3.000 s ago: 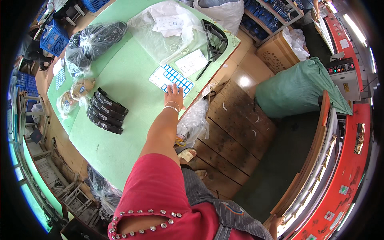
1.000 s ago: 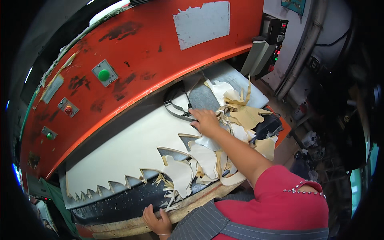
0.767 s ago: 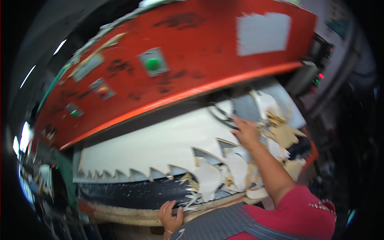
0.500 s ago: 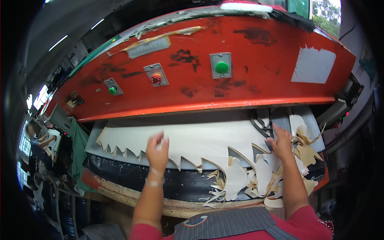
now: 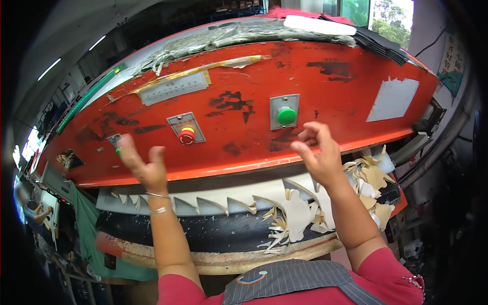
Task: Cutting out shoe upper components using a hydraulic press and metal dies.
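Note:
My left hand (image 5: 145,166) is raised before the red press front (image 5: 229,147), fingers stretched out beside a small green button (image 5: 118,151) that they partly cover. My right hand (image 5: 324,155) is up too, fingers loosely bent and apart, just below and right of a larger green button (image 5: 287,116). Both hands hold nothing. Between them, on the panel, sits a red knob (image 5: 186,135) with a yellow collar. Beneath the press head lies a cream sheet (image 5: 244,187) with a jagged, notched front edge. Its back part is hidden by the head.
Cream scraps and cut pieces (image 5: 295,216) lie along the front right of the black bed (image 5: 173,229), with more offcuts (image 5: 368,175) at the far right. A worn wooden edge (image 5: 218,262) runs nearest me. A green cloth (image 5: 89,223) hangs at left; another person (image 5: 38,213) stands beyond it.
Both hands have risen from the sheet to the button panel, my right leaving a black frame-like tool that is now out of sight. The view has tilted up.

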Motion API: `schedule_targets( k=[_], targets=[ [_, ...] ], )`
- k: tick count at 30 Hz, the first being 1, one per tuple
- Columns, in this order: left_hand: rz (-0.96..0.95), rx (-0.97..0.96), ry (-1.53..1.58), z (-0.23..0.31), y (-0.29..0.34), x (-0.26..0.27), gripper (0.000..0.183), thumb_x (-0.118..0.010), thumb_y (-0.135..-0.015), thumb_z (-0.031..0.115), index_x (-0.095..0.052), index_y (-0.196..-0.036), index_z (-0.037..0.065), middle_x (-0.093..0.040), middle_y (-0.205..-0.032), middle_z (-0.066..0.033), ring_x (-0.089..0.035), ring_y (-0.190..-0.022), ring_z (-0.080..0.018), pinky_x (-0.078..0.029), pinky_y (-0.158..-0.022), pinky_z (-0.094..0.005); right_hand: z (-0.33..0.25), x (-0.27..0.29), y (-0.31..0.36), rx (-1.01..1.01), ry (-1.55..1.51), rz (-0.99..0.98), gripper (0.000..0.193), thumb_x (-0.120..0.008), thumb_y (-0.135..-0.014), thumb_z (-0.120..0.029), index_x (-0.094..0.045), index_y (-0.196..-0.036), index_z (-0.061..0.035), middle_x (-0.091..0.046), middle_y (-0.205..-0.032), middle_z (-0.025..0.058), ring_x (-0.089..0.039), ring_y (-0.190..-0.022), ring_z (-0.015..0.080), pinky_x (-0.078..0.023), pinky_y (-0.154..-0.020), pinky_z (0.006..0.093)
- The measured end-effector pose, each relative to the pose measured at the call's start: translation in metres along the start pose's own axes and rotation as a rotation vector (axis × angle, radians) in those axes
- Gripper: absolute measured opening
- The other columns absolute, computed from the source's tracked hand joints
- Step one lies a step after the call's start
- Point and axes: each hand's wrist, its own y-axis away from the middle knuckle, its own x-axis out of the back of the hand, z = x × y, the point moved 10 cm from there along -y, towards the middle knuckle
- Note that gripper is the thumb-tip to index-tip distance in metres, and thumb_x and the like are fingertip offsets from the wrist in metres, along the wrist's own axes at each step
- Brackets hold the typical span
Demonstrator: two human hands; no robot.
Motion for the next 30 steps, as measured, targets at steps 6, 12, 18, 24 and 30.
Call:
schedule_targets(
  k=[6,12,18,24,30],
  targets=[
    [-0.031,0.391,-0.215,-0.107,-0.011,0.015,0.065,-0.032,-0.100,0.034,-0.003,-0.145,-0.004,-0.004,-0.153,-0.0209,0.001,-0.143,-0.0319,-0.003,-0.114,-0.0419,0.023,-0.027,-0.013,-0.271,-0.066,0.035,0.025,-0.068,-0.085,-0.013,-0.045,-0.087,-0.0030,-0.057,-0.067,0.0057,-0.051,-0.059,0.0089,-0.044,-0.054,0.0245],
    [-0.282,0.524,0.181,-0.057,0.062,0.030,0.060,-0.044,-0.097,0.022,-0.016,-0.144,-0.003,-0.020,-0.149,-0.0201,-0.018,-0.139,-0.0286,-0.014,-0.112,-0.0400,0.028,-0.041,0.087,-0.263,0.128,-0.213,0.028,-0.072,-0.080,-0.027,-0.055,-0.091,-0.0073,-0.061,-0.069,0.0132,-0.063,-0.060,0.0260,-0.049,-0.054,0.0342],
    [-0.983,0.650,0.385,0.102,0.169,0.037,0.014,-0.061,-0.082,0.009,-0.064,-0.093,0.001,-0.064,-0.089,-0.0122,-0.060,-0.082,-0.0263,-0.048,-0.077,-0.0354,0.005,-0.051,0.218,-0.428,0.187,-0.855,0.039,-0.063,-0.081,-0.044,-0.060,-0.089,-0.0067,-0.061,-0.081,0.0132,-0.061,-0.081,0.0316,-0.048,-0.069,0.0426],
    [-1.422,0.426,0.623,0.208,0.197,0.034,0.016,-0.064,-0.081,0.015,-0.067,-0.091,0.004,-0.065,-0.088,-0.0129,-0.061,-0.080,-0.0300,-0.049,-0.073,-0.0364,-0.023,-0.024,0.239,-0.327,0.344,-0.948,0.054,-0.064,-0.076,-0.053,-0.061,-0.099,-0.0040,-0.057,-0.096,0.0118,-0.053,-0.097,0.0296,-0.044,-0.083,0.0402],
    [-1.412,0.211,0.501,0.229,0.192,0.044,0.020,-0.062,-0.083,0.019,-0.067,-0.096,0.005,-0.063,-0.087,-0.0126,-0.059,-0.079,-0.0324,-0.048,-0.071,-0.0417,-0.036,-0.019,0.239,-0.324,0.471,-0.850,0.057,-0.072,-0.064,-0.051,-0.059,-0.094,-0.0049,-0.053,-0.094,0.0113,-0.051,-0.094,0.0286,-0.043,-0.082,0.0385]
  ],
)
